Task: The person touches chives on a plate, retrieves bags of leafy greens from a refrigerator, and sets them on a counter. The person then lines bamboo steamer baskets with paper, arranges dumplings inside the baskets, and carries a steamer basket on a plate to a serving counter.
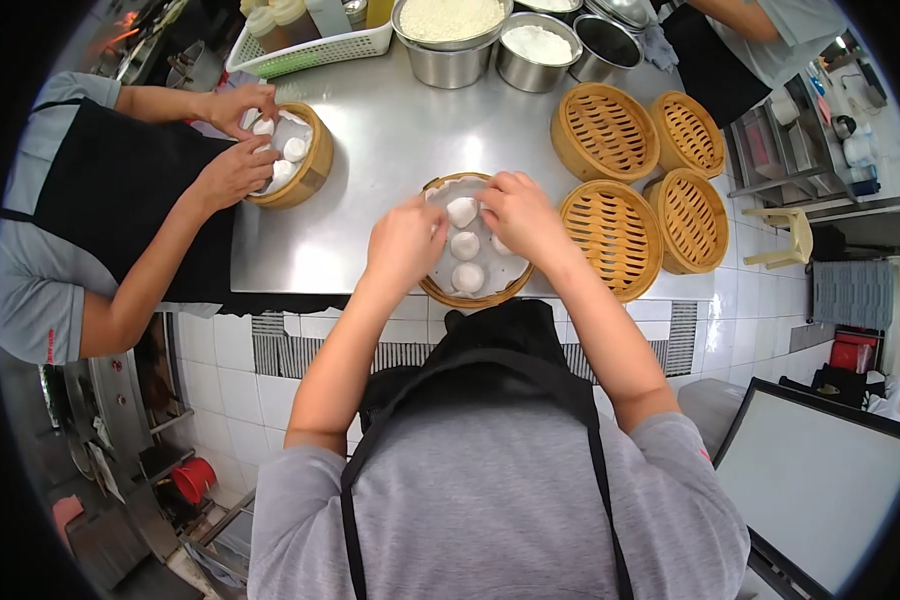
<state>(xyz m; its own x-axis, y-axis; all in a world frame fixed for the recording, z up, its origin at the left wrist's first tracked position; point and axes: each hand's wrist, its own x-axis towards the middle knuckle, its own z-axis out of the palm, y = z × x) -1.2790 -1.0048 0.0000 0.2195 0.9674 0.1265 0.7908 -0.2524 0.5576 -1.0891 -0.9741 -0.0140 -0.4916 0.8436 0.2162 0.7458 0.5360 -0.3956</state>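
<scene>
In front of me on the metal table sits a round bamboo steamer (478, 302) lined with white paper. Several white dough pieces lie in it, three of them in a column down the middle, such as the lowest one (467, 278). My left hand (406, 240) is over the steamer's left rim, its fingers curled inward; what they hold, if anything, is hidden. My right hand (523, 215) reaches over the right rim, fingertips pressed together beside the top dough piece (462, 211). Another piece (500, 245) is partly covered by my right hand.
Four slatted bamboo steamers (610, 240) stand at right. Metal bowls of white contents (538, 45) and a white basket (315, 57) line the back. At left, a co-worker's hands (235, 172) work over another steamer (315, 175); another person stands back right.
</scene>
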